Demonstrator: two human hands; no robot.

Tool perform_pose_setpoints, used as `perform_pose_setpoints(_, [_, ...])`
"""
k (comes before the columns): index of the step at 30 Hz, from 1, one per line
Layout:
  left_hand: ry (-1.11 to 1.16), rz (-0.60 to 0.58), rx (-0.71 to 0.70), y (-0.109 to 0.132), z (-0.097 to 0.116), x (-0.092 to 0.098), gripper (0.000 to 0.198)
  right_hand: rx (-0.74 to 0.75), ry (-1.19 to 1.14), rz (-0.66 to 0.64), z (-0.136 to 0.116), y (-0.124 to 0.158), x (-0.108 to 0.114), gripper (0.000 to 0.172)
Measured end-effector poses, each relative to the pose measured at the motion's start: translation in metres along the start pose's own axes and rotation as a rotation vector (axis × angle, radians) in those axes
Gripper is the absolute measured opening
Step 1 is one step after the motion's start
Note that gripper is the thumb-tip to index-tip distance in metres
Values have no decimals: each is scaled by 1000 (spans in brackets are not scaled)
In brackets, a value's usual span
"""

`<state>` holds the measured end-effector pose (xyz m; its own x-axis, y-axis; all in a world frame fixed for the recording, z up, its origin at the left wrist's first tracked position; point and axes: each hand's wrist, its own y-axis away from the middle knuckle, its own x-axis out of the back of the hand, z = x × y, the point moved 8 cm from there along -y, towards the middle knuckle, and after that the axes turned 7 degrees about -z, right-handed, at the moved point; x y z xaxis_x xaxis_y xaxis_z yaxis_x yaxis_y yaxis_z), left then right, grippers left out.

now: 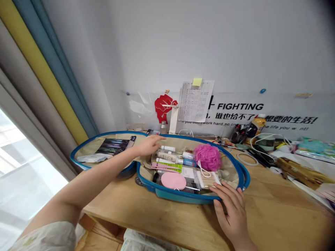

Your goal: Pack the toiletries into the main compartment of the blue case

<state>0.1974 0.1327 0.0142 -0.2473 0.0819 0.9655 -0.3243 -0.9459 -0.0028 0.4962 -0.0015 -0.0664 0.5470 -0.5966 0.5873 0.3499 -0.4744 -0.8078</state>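
A small blue suitcase (183, 199) lies open on the table, its two beige-lined halves side by side. Over the inner edge of the right half, near the hinge, is my left hand (149, 145), fingers stretched out and nothing visible in them. My right hand (232, 209) rests with spread fingers on the front right rim, fingertips at a pack of cotton swabs (206, 180). Also in that half are a pink oval sponge (173, 181), a magenta bath puff (208, 157), and several tubes and bottles (167, 157). The left half holds a set of dark brushes (112, 146) and a clear plastic pouch (92, 158).
The wooden table (269, 209) stands against a wall with a poster (240, 106) and a pinned paper sheet (196, 101). To the right are a white ring (247, 159), a yellow bottle (258, 124), cables and a gold packet (300, 170). Curtains (49, 69) hang at left.
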Motion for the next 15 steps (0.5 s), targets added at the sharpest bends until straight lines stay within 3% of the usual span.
perform_pose_setpoints(4, [-98,-110,401,69,-116,14,68,-3,-22,16,2,2,-1,25])
perform_pose_setpoints(7, [-167,-191,682,117,-177,12,60,-18,-32,9,4,3,-3,26])
perform_pose_setpoints(11, [-208,-228,909,152,-213,-2,37,-32,-23,0,5,2,-3,27])
perform_pose_setpoints(15, [-190,-112,922,157,-218,1,32,-28,-23,7,3,2,-2,26])
